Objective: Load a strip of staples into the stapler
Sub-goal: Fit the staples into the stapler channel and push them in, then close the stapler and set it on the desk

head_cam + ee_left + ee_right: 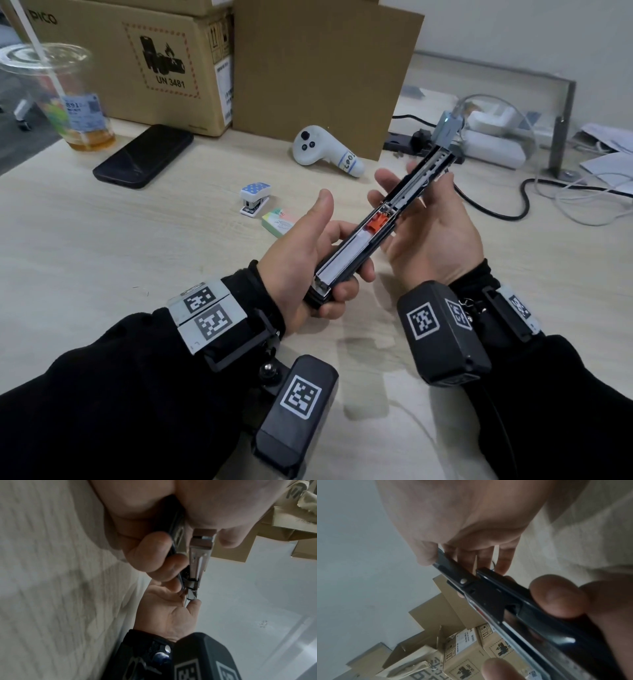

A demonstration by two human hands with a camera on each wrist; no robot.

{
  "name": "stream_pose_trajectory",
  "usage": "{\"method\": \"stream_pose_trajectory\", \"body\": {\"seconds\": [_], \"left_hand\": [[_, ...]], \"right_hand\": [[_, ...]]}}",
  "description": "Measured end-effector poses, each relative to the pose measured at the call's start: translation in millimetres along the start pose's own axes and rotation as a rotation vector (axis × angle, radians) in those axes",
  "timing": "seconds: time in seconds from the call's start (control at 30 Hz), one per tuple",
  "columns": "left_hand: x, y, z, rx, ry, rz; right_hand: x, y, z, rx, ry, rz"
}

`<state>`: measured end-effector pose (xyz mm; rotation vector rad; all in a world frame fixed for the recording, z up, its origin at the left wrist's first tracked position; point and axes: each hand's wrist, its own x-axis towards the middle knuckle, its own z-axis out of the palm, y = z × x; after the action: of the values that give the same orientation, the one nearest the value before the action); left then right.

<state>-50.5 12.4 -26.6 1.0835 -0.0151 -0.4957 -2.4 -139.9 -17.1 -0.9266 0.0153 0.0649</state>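
Gripping the open stapler (346,254) by its near end, the left hand (297,255) curls round it. The right hand (432,237) loosely pinches its far arm. A cardboard box (113,85) reads "UN 3481".

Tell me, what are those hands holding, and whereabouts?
An opened black stapler. The left hand grips its near end; the right hand holds the far half between thumb and fingers.

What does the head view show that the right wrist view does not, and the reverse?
Only the head view: the stapler open from above, its orange pusher, a small stapler and a small box on the table. Only the right wrist view: the hinge rivet on the stapler's black side. Both: the left hand and the right hand holding the stapler.
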Motion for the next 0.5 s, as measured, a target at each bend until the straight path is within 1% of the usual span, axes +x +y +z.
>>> {"method": "stream_pose_trajectory", "body": {"seconds": [0.17,0.27,0.37,0.5], "left_hand": [[1.7,-0.3,-0.4,0.010,0.011,-0.021],[2.4,-0.4,-0.2,0.008,0.030,-0.026],[3.5,0.7,-0.2,0.000,0.055,-0.038],[4.3,0.5,-1.2,-0.017,0.078,-0.045]], "right_hand": [[-1.9,0.8,2.2,0.044,-0.050,-0.095],[-3.4,1.6,0.5,0.029,-0.129,-0.145],[-5.5,4.5,-1.5,-0.125,-0.230,-0.215],[-7.0,5.6,-1.6,-0.328,-0.323,-0.278]]}}
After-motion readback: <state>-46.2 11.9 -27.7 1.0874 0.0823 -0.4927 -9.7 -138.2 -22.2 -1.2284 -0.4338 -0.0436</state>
